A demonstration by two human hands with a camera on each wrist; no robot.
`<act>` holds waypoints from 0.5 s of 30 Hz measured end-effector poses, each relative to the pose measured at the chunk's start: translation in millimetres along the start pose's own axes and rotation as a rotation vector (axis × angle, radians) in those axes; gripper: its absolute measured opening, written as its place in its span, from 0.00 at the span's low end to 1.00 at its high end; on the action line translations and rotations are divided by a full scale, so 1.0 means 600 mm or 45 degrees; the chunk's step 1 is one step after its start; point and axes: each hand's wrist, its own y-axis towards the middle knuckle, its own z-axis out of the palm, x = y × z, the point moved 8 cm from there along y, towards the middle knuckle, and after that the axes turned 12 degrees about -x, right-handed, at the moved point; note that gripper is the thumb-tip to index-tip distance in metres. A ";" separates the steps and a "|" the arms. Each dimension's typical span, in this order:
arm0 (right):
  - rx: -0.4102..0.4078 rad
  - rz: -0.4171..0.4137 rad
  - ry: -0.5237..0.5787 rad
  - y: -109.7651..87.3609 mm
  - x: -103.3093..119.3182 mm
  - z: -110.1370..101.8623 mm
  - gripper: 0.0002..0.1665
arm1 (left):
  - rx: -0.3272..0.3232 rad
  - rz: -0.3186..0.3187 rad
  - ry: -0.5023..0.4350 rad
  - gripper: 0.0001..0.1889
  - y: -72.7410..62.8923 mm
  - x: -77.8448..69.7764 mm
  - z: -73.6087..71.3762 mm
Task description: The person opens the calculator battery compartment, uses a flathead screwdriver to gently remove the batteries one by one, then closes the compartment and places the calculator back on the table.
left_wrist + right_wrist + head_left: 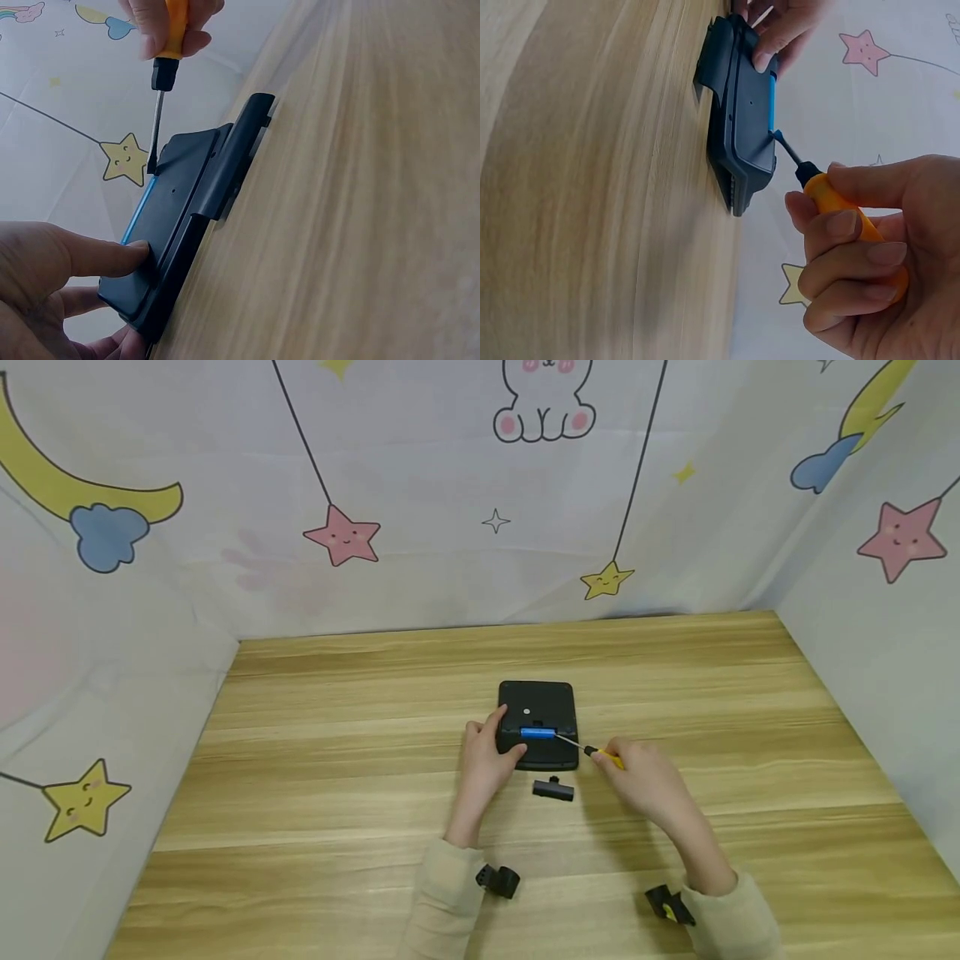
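Observation:
A black calculator-like device (537, 697) lies back side up on the table, with a blue battery (537, 733) showing in its open slot. My left hand (485, 758) grips the device's left side, thumb (112, 259) on its back and the other fingers around the edge. In my right hand (640, 774) is a screwdriver with a yellow-and-black handle (840, 206), fingers curled round it. The flat metal tip (153, 161) reaches the right end of the battery. Just in front of the device lies a small black battery cover (553, 790) with a tab.
The wood-grain table (322, 760) extends on both sides of the device. A white cloth (435, 468) printed with stars and clouds hangs behind and beside the table. Black wrist cameras (498, 881) sit at both sleeves.

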 end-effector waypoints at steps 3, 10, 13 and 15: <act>-0.016 0.004 -0.025 -0.001 0.002 0.000 0.18 | 0.004 -0.004 0.009 0.35 0.000 0.000 0.000; -0.113 -0.038 -0.113 -0.006 0.022 -0.011 0.17 | 0.002 0.000 0.006 0.35 0.000 0.000 -0.001; -0.165 -0.065 -0.175 -0.008 0.032 -0.016 0.15 | 0.003 0.001 0.006 0.35 0.000 -0.001 0.000; -0.192 -0.077 -0.209 -0.010 0.039 -0.020 0.15 | 0.003 0.000 0.007 0.35 0.000 -0.001 0.000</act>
